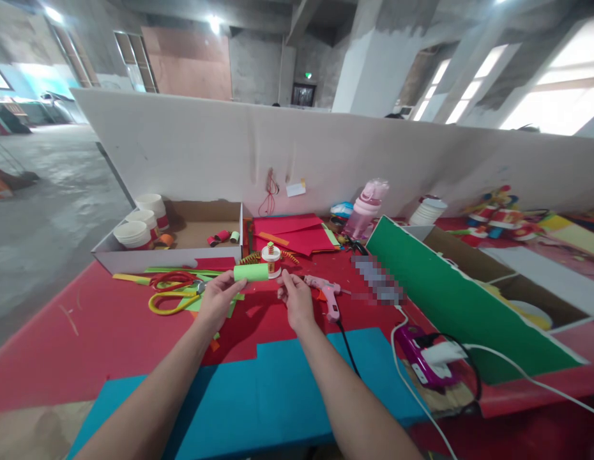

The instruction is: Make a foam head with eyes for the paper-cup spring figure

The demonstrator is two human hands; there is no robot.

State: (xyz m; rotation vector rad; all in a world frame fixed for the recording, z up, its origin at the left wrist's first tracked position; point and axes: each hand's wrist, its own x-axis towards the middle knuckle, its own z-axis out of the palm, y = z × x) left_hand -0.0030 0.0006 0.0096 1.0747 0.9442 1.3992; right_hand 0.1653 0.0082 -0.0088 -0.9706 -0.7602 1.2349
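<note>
My left hand pinches a light green piece of paper by its left end; the paper looks curved, like a short roll. To its right, my right hand has thumb and fingers pressed together, and whatever they may hold is too small to make out. Just behind the paper stands a small white paper cup figure with striped folded arms. A pink hot glue gun lies right of my right hand. Scissors with yellow handles, and a red-handled pair, lie left of my left hand.
A box at the left holds paper cups and small paper rolls. Red paper sheets and a pink bottle are at the back. At the right are a green board, a purple power strip and trailing cables.
</note>
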